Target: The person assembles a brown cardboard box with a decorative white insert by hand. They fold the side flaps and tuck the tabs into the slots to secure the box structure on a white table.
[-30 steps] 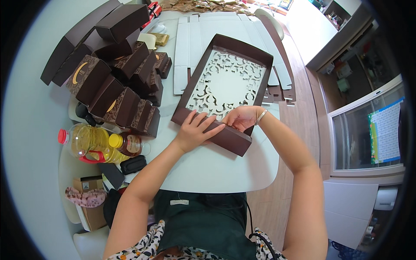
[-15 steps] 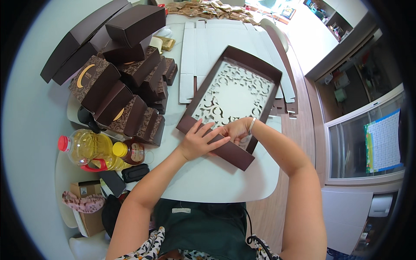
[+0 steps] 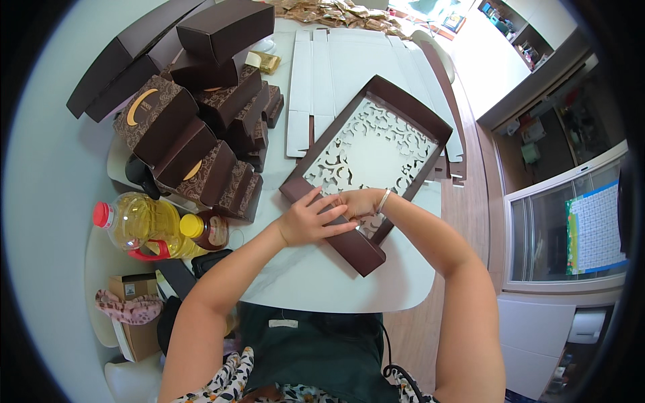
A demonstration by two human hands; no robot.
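Observation:
A dark brown cardboard box (image 3: 396, 92) lies open and slanted on the white table. Its inner base carries a white scrollwork cut-out pattern around a plain middle. My left hand (image 3: 308, 220) rests on the near wall of the box with its fingers outstretched and apart. Beside it, my right hand (image 3: 357, 204), with a bracelet at the wrist, reaches inside that same near end. Its fingers are curled against the wall, and their tips are hidden there.
Folded brown boxes (image 3: 225, 33) are stacked on the left. A yellow oil bottle (image 3: 144, 225) and a yellow-capped jar (image 3: 213, 230) stand below them. Flat white cardboard sheets (image 3: 349, 50) lie beyond the open box, with gold-brown packets (image 3: 336, 15) at the table's far end.
The near wall of the box now leans further outward, toward me. The box sits slightly more to the right in view. Both hands stay at its near end, the right one shifted a little left.

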